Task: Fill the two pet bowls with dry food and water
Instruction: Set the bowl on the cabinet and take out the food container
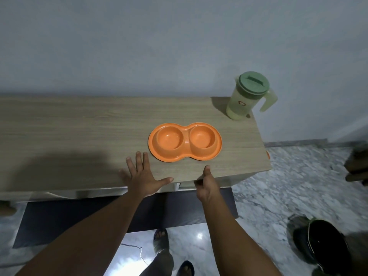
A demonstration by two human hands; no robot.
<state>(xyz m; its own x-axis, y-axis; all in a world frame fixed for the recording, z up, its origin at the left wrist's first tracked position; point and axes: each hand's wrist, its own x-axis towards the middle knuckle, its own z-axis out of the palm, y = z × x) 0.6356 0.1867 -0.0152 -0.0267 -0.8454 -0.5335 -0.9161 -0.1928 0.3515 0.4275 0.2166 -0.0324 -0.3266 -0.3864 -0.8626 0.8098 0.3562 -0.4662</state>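
At the front edge of the counter [79, 126], the left hand [144, 176] lies flat with its fingers spread wide, while the right hand [205, 186] has its fingers curled at the edge and its thumb stretched over the top; whether it grips the edge I cannot tell. Just beyond both hands sits the orange double pet bowl [186, 144], both wells empty. Farther back, at the right rear corner, stands a green pitcher [246, 100] with its lid on.
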